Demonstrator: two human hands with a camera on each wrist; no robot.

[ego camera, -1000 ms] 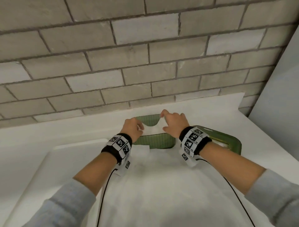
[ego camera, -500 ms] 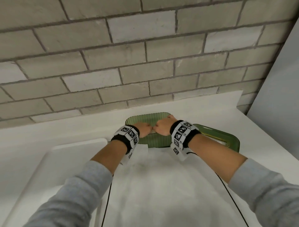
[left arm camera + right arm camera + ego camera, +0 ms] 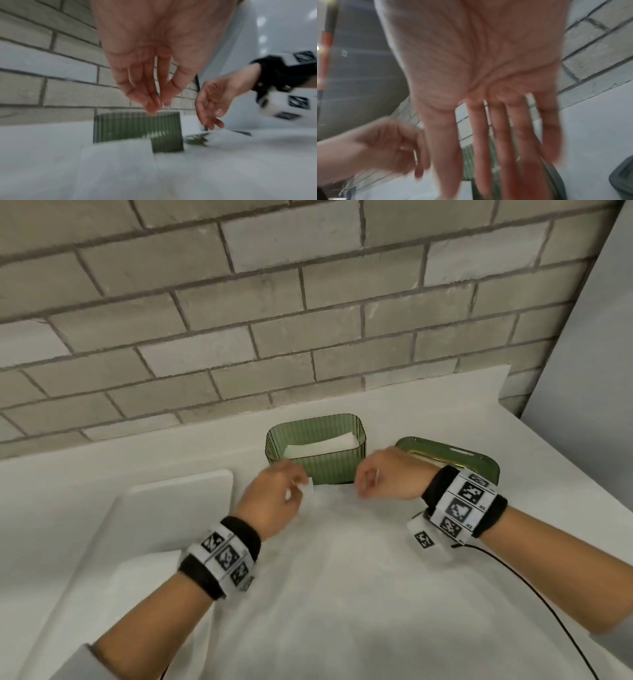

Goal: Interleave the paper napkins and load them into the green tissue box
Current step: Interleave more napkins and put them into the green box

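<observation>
Both hands had come back out of the green tissue box, leaving a folded wad of paper napkins lying inside it on the white surface. The left hand and right hand hung just in front of it, fingers loosely spread, holding nothing. The load looked done, with the green lid lying beside the box.

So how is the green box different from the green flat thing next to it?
The green tissue box is tall with ribbed sides, while the green lid is low and flat. The box stands open at the top with white napkins inside; the lid lies on the white counter to its right, partly behind the right hand. The lid has a gold-looking slot; the box has none. Both are see-through green with rounded corners.
</observation>
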